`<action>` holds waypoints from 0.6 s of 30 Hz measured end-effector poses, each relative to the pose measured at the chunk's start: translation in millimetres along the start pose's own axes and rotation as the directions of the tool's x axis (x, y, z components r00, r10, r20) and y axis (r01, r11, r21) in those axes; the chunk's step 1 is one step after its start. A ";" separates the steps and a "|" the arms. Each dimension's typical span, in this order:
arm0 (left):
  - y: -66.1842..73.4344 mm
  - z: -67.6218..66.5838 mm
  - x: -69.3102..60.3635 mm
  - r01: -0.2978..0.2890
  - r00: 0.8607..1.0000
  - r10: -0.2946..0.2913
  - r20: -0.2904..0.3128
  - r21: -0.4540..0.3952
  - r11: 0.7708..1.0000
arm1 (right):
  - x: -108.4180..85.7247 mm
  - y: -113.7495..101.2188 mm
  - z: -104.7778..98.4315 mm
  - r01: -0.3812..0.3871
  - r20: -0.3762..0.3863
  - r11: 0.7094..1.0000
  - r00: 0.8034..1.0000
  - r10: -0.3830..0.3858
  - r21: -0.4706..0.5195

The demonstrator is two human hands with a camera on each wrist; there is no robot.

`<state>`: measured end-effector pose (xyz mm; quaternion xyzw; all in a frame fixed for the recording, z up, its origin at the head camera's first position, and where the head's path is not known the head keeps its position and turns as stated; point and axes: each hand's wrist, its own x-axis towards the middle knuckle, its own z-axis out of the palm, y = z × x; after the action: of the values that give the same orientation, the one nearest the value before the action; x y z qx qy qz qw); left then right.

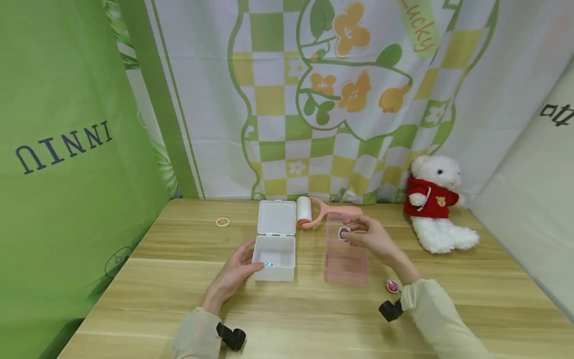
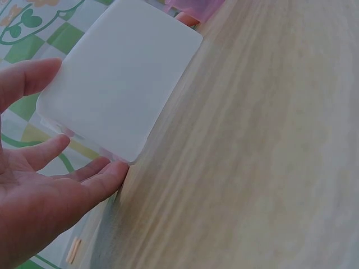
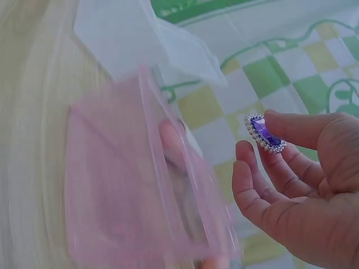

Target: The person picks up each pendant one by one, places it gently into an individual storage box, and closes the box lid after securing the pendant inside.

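Note:
My right hand (image 1: 371, 240) pinches a purple gem with a beaded silvery rim (image 3: 263, 133) between thumb and fingers, above the back part of a see-through pink box (image 1: 345, 276). The pink box stands with its lid open. At the left, my left hand (image 1: 234, 271) holds a white lidded box (image 1: 280, 274) by its left side, the thumb at the front rim and fingers along the side. That box's lid is raised toward the back. Inside it lies a light-blue gem (image 1: 269, 265). A pink gem with a beaded rim (image 1: 392, 285) lies on the table beside my right forearm.
Behind the boxes lies a lint roller (image 1: 304, 209) with an orange-pink handle. A yellowish ring (image 1: 222, 222) is on the table at back left. A white plush bear in a red top (image 1: 435, 199) sits at back right. Patterned cloth hangs along the table's back edge.

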<state>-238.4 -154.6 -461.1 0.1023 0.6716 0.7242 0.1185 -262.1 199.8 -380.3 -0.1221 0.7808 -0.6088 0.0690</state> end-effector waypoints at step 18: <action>-0.6 -0.4 1.5 -0.001 1.000 0.001 0.004 -0.012 1.000 | 36.4 -15.6 76.2 0.033 0.132 0.998 0.991 -0.026 -0.051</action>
<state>-240.0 -154.5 -461.8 0.1035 0.6667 0.7282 0.1202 -275.8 115.1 -382.6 -0.1752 0.7885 -0.5795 0.1080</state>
